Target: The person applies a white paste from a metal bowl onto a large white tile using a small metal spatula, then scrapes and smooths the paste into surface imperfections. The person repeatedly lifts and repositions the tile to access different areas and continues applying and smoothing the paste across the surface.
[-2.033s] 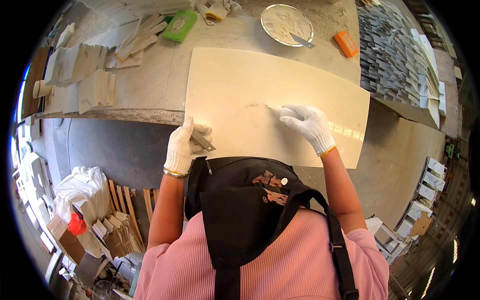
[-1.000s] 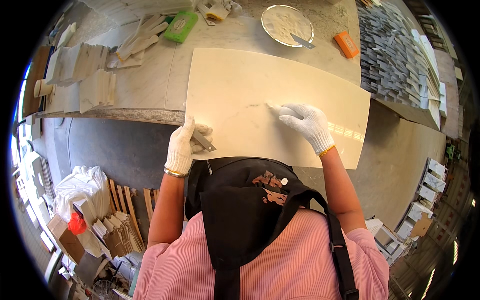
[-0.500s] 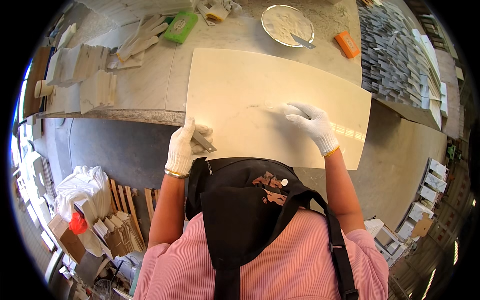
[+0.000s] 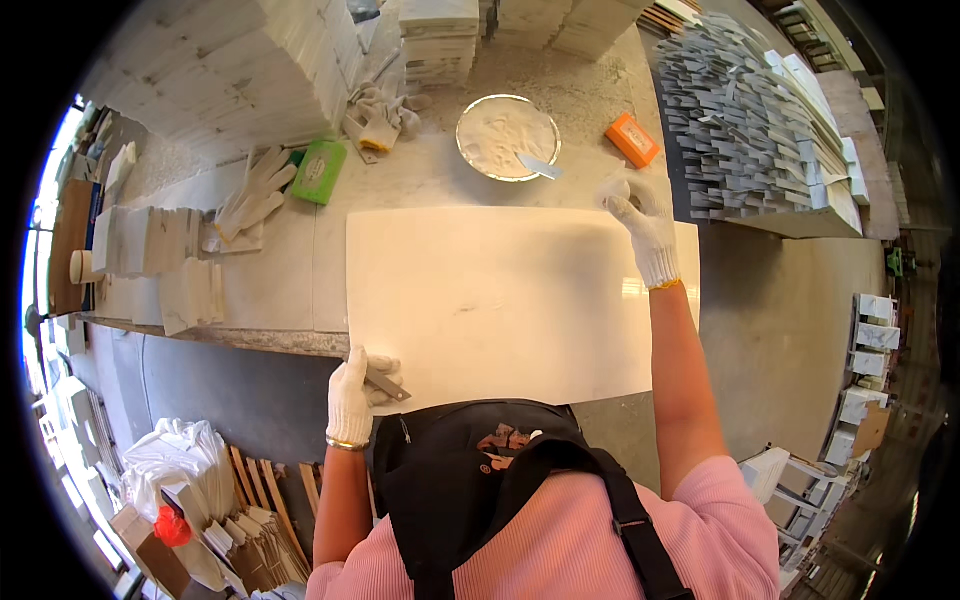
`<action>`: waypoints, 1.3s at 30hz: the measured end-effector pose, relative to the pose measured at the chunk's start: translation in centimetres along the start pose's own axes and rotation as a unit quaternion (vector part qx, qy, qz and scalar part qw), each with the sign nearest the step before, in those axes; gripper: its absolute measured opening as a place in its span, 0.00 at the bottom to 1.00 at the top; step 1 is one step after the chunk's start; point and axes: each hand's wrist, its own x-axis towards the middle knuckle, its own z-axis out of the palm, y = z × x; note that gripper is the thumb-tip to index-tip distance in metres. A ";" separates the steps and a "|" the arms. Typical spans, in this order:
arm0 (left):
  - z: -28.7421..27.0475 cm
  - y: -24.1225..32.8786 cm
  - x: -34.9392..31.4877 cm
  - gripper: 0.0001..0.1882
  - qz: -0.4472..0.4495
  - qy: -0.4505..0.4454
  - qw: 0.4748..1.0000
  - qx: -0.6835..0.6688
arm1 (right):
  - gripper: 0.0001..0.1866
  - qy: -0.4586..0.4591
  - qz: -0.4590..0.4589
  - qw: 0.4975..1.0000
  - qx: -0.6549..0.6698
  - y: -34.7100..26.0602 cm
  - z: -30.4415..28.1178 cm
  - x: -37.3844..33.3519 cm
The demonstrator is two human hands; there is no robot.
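A pale, polished stone slab (image 4: 480,330) with faint veining lies in front of me, its near edge by my black apron. My left hand (image 4: 352,398), in a white knitted glove, is closed on a metal scraper blade (image 4: 387,384) at the slab's near left corner. My right hand (image 4: 640,228), gloved too, reaches over the slab's far right part. Its fingers are loosely curled and somewhat apart, with nothing visible in them. Beyond the slab, a round bowl (image 4: 490,128) holds whitish powder or paste, and another flat blade (image 4: 540,166) leans on its rim.
An orange box (image 4: 632,140) lies beyond my right hand. Left of the bowl are a green box (image 4: 319,172) and loose white gloves (image 4: 250,195). Stone stacks (image 4: 150,240) line the bench's left side. Grey strips (image 4: 745,120) are piled at the right.
My right hand has moved from above the slab's middle right toward its far right edge. The view has shifted, showing more of the bench's far side. My left hand still holds the scraper.
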 end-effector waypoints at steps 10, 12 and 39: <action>0.7 0.5 -0.5 0.31 0.006 0.029 0.999 0.042 | 0.25 0.031 -0.012 0.963 -0.266 1.6 1.1 12.0; 1.0 0.6 -0.4 0.30 0.007 0.042 0.999 0.032 | 0.28 0.026 -0.022 0.937 -0.347 4.9 1.2 14.5; 5.9 2.7 -4.5 0.39 0.147 -0.192 0.969 0.049 | 0.15 -0.347 0.021 0.927 -0.140 -6.7 15.5 -17.0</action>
